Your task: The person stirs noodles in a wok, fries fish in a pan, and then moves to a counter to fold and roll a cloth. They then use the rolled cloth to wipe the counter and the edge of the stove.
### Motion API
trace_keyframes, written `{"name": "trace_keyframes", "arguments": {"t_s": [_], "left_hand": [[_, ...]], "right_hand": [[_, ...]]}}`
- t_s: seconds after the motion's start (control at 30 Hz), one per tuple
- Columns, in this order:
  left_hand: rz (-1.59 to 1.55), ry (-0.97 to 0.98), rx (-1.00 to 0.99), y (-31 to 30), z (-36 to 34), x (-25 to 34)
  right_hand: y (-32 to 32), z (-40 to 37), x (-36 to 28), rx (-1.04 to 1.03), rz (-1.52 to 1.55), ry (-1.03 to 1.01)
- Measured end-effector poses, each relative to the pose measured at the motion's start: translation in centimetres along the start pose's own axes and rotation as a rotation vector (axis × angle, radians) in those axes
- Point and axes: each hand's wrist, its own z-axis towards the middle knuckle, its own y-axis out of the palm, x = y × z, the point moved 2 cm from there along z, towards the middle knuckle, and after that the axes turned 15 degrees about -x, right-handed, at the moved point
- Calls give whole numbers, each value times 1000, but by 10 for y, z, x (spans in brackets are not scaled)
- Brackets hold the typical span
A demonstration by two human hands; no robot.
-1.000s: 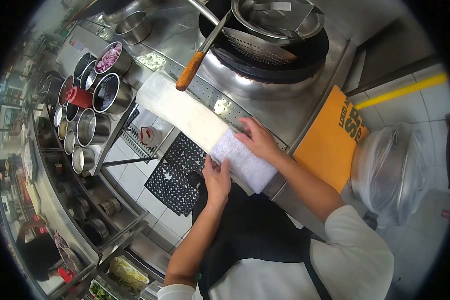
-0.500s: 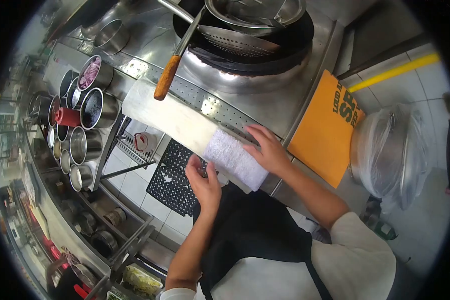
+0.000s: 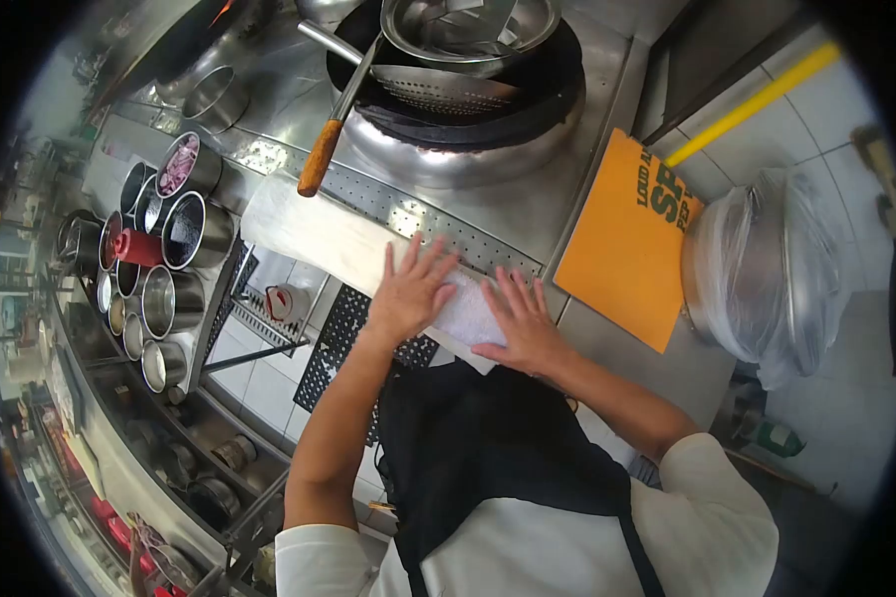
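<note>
A folded white towel point(image 3: 468, 313) lies on the right end of a long pale board point(image 3: 314, 227), along the front of the metal counter. My left hand point(image 3: 413, 292) rests flat with fingers spread, over the board and the left edge of the towel. On the towel's right side lies my right hand point(image 3: 524, 323), palm down, its fingers apart and its thumb pointing left. Neither hand grips anything. The palms hide parts of the towel.
Behind the board stands a wok point(image 3: 458, 149) with a perforated skimmer point(image 3: 446, 90) and a metal bowl point(image 3: 471, 30). A wooden handle point(image 3: 321, 157) reaches over the board. Metal pots point(image 3: 172, 300) stand left; an orange panel point(image 3: 622, 249) and a plastic-wrapped container point(image 3: 762, 274) are right.
My left hand has moved up from below the board onto it and the towel's edge, fingers now spread. My right hand has flattened onto the towel. The view has shifted slightly.
</note>
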Motion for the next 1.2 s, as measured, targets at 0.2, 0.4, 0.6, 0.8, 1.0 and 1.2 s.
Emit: {"name": "trace_keyframes", "arguments": {"t_s": [0.2, 0.4, 0.6, 0.8, 1.0, 1.2], "left_hand": [[-141, -68, -71, -29, -81, -15], [-100, 142, -94, -17, -62, -23], [-746, -151, 45, 8, -54, -46], [-591, -210, -18, 20, -21, -51], [-1013, -199, -391, 22, 1, -83], [-727, -107, -151, 19, -5, -78]], "right_hand": [[0, -62, 9, 329, 164, 7], [10, -65, -26, 425, 210, 170], [54, -55, -41, 522, 945, 625], [96, -19, -26, 687, 1041, 745], [109, -11, -19, 881, 1077, 698], [85, -13, -57, 908, 784, 845]]}}
